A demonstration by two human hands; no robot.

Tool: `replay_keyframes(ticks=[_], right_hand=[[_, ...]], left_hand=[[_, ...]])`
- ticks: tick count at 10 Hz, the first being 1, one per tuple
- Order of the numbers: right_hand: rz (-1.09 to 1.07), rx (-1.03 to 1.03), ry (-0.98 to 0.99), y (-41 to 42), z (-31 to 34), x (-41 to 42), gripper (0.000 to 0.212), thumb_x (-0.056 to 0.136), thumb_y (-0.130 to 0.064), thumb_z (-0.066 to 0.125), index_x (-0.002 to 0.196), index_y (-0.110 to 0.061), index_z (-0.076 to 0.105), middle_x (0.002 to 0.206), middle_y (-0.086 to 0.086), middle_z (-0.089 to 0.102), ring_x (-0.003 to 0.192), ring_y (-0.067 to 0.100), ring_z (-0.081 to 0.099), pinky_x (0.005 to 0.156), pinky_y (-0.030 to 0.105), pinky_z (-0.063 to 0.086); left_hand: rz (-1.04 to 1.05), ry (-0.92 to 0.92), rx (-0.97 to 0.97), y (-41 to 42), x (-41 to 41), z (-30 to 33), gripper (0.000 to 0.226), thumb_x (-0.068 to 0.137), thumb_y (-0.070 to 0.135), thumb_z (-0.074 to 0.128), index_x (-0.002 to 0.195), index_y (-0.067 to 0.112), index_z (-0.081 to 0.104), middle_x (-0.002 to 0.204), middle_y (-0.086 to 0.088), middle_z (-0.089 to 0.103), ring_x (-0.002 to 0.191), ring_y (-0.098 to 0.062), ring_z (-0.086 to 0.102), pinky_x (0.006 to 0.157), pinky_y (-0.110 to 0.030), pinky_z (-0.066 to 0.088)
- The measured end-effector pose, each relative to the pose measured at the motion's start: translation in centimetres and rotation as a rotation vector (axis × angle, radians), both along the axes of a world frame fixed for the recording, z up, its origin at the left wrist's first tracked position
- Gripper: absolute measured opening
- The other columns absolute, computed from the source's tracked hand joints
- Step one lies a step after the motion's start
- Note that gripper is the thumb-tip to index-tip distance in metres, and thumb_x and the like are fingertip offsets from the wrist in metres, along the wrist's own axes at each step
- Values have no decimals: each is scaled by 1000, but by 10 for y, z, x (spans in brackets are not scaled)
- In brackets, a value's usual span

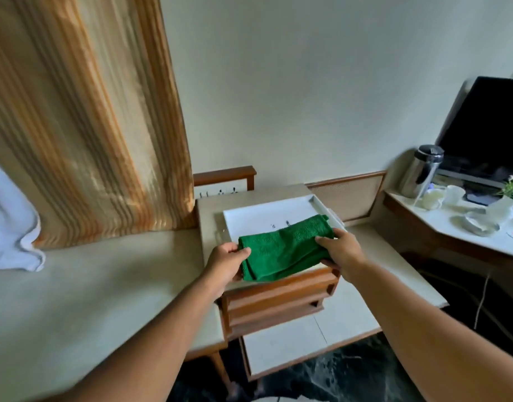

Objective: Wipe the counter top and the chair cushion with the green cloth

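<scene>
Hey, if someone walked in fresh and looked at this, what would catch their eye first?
The bright green cloth at centre, folded and held at its ends by the left hand and right hand above a white tray on a wooden drawer unit. Next, the orange striped curtain filling the upper left, and the dark screen at far right.

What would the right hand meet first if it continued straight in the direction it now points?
Probably the white tray, just past the folded green cloth that the right hand grips; depth is unclear.
</scene>
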State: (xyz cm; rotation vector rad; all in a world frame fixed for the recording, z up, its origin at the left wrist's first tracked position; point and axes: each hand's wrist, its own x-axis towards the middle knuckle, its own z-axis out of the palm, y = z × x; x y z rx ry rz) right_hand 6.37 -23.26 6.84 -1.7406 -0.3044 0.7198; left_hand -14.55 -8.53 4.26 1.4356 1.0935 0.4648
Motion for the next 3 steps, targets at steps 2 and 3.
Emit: replay_keyframes(ticks=[2, 3], right_hand=[[15, -292, -93, 58, -25, 81, 29, 96, -26, 61, 119, -9, 58, 94, 8, 64, 78, 21, 66, 46, 27, 55], [47, -467, -412, 59, -42, 89, 35, 95, -40, 53, 121, -18, 52, 108, 9, 66, 87, 27, 64, 69, 38, 56]], left_hand=[[-28, 97, 8, 57, 79, -11, 14, 90, 23, 69, 81, 16, 61, 94, -12, 67, 79, -24, 64, 68, -34, 57], [-6, 348, 304, 59, 79, -19, 42, 90, 32, 66, 123, 7, 58, 124, -11, 64, 110, -28, 62, 89, -31, 48]])
